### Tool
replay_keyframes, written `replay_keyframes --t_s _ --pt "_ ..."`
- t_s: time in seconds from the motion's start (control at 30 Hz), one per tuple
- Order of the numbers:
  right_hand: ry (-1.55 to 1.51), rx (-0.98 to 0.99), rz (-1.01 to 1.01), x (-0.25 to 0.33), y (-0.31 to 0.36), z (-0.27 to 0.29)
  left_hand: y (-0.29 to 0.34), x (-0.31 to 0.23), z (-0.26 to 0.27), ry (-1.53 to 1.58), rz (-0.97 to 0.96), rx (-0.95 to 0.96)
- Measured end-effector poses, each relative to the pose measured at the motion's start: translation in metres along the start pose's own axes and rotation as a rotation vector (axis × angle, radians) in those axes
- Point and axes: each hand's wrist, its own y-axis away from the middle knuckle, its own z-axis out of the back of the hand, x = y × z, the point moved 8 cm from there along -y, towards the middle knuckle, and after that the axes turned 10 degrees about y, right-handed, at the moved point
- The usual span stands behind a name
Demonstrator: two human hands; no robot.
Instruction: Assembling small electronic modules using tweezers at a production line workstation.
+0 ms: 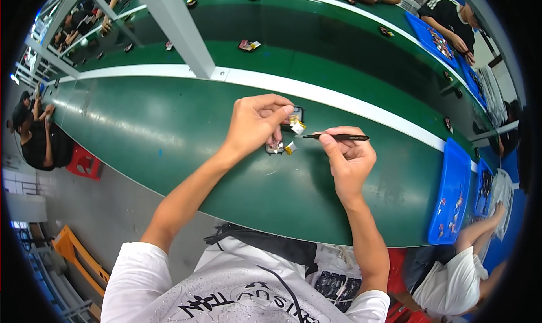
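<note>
My left hand (255, 122) is closed at the edge of a small black electronic housing (299, 112), thumb and fingers pinching it. A small silver-white battery (297, 129) with yellow tape hangs at the housing's lower edge. Just below my left fingertips lies a second small dark housing (274, 148) with pale parts in it, and beside it a silver and yellow battery (291, 148). My right hand (353, 162) grips black tweezers (344, 137), whose tips point left, close to the first battery. Whether the tips touch anything is too small to tell.
The green worktop (197, 131) ends at a white rail (339, 100). Beyond it, a green conveyor (293, 57) carries spaced small devices (249, 45). A grey post (178, 32) rises ahead. A blue tray (450, 199) with small parts stands at right. Co-workers sit around, one near right (451, 278).
</note>
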Motion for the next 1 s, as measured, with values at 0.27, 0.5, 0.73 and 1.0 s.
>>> replay_keyframes --t_s 0.27,0.5,0.73,1.0 --pt "0.164 -0.063 0.066 -0.01 -0.002 0.0 0.012 0.004 -0.008 -0.037 -0.096 0.06" --pt "0.201 -0.065 0.045 -0.012 -0.003 0.001 0.017 -0.004 -0.011 -0.068 -0.205 0.048" --pt "0.189 -0.037 -0.031 -0.015 -0.003 0.001 0.02 -0.005 -0.016 -0.082 -0.26 0.06" --pt "-0.006 0.009 -0.308 -0.026 -0.004 0.003 0.023 -0.004 -0.02 0.025 -0.191 0.087"
